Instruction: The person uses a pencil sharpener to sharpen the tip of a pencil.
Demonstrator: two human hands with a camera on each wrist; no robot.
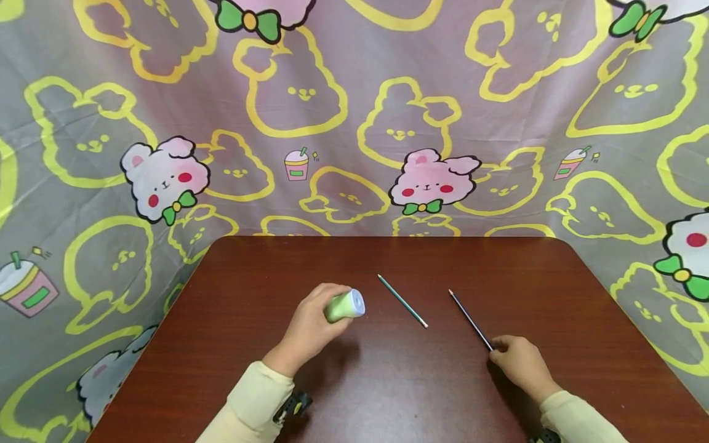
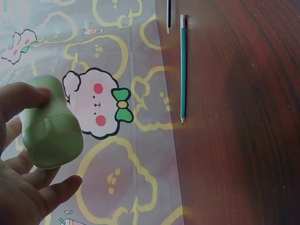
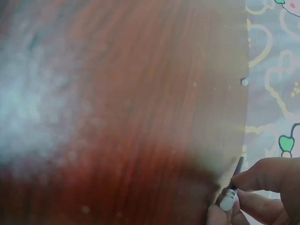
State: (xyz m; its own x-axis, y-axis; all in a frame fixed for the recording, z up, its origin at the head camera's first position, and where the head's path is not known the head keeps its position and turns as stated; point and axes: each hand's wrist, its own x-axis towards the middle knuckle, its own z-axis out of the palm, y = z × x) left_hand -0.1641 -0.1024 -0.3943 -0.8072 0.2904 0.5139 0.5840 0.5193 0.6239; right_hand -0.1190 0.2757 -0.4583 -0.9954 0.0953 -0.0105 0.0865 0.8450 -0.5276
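My left hand (image 1: pixel 311 325) grips a light green pencil sharpener (image 1: pixel 339 307) above the table, its pale blue end with a small round opening facing right. In the left wrist view the sharpener's rounded green base (image 2: pixel 52 143) shows, with the thumb across its side. Over at the right, my right hand (image 1: pixel 522 364) pinches a dark pencil (image 1: pixel 469 319) near its eraser end, the sharpened tip pointing away to the upper left. The white eraser end (image 3: pixel 228 201) pokes out between the fingers in the right wrist view. Between the hands, a teal pencil (image 1: pixel 403 301) lies on the table.
A dark reddish-brown wooden table (image 1: pixel 288 264) with rounded far corners lies under both hands. Behind it and along its sides hangs a grey curtain (image 1: pixel 343 147) printed with yellow outlines and cartoon rabbits.
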